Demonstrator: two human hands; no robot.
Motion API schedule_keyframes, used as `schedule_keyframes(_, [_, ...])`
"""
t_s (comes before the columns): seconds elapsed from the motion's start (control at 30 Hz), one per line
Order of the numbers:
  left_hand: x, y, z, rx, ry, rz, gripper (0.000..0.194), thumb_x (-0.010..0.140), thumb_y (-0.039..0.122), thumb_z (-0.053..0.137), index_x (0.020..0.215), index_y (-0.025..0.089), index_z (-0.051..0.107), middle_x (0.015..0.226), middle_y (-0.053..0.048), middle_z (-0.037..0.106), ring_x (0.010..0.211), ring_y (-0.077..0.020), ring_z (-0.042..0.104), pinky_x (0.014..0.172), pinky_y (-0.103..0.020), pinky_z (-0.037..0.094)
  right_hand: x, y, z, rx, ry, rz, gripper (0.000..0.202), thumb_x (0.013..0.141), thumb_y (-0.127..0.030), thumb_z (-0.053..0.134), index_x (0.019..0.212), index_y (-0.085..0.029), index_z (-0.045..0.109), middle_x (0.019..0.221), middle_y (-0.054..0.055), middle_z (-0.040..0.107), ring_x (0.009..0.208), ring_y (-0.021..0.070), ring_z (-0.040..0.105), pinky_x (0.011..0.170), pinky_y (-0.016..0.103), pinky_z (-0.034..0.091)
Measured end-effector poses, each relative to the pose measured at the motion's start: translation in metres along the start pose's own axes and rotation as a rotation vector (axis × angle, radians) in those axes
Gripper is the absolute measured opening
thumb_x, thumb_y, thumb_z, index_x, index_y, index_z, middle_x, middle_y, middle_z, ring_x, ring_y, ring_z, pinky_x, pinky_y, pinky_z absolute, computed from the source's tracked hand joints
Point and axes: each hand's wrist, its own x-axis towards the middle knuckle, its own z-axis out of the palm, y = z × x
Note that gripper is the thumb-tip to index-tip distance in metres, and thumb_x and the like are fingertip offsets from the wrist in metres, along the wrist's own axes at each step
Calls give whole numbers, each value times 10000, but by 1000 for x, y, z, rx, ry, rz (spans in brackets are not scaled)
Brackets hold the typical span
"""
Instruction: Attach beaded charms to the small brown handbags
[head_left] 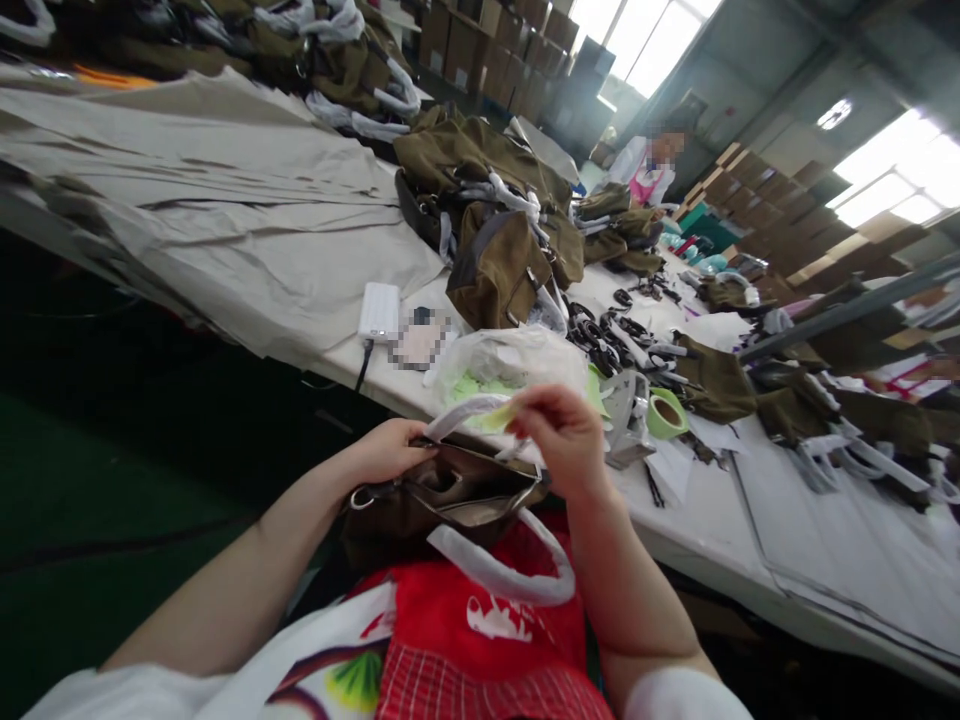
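Note:
A dark olive-brown handbag (382,525) rests on my lap with its top unzipped, showing a brown lining. My left hand (388,452) is closed on the far top edge of the handbag, near the base of a handle wrapped in white. Over the handbag's right side, my right hand (562,440) pinches a small yellow-green slip (495,418) between thumb and fingertips. A second white-wrapped handle (510,580) hangs toward me over the red apron (427,600). Just beyond the hands lies a clear plastic bag (517,355) with light green pieces in it.
A white box with a cable (380,312) sits by the table edge. At right stand a tape dispenser (628,415) and a green tape roll (666,413). Several olive bags (502,260) are piled on the table (300,290). A person (645,170) is farther back.

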Motion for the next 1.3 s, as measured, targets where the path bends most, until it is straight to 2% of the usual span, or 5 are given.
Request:
schedule_keyframes(0.1, [2,10,5,-26,-22,4,377,724,445,618,928,161,759,838,-26,758,816,-270,681,702,-272,495,-36,-7,29,-260,-546,-87,119,903,-184,560,919,-190,678,871,42,703,816,161,670,751,257,512])
schedule_keyframes(0.23, [3,19,18,-51,-19,-20,362,682,432,650,879,150,762,789,-24,747,796,-264,673,698,-272,499,-52,19,65,-717,-814,-15,209,900,-86,498,925,-130,701,903,118,718,868,212,672,807,295,488])
schedule_keyframes(0.47, [4,15,22,-68,-32,-26,404,719,452,607,917,129,746,839,-48,750,829,-267,677,720,-294,507,-63,27,46,-633,-525,208,203,918,-244,544,1037,-193,701,1043,67,730,971,198,672,874,273,477])
schedule_keyframes(0.63, [4,24,30,-150,-83,8,368,698,421,625,915,147,741,923,-45,754,949,-289,666,848,-335,506,-72,32,51,-873,-517,490,323,882,-371,548,937,-113,734,936,189,734,870,305,700,779,373,508])
schedule_keyframes(1.3, [8,19,37,-377,-149,-19,542,650,537,753,998,122,729,1017,-89,744,1075,-326,631,975,-402,480,-77,74,67,-561,-398,509,316,833,-153,546,1103,-156,711,1067,108,737,1009,243,674,857,297,511])
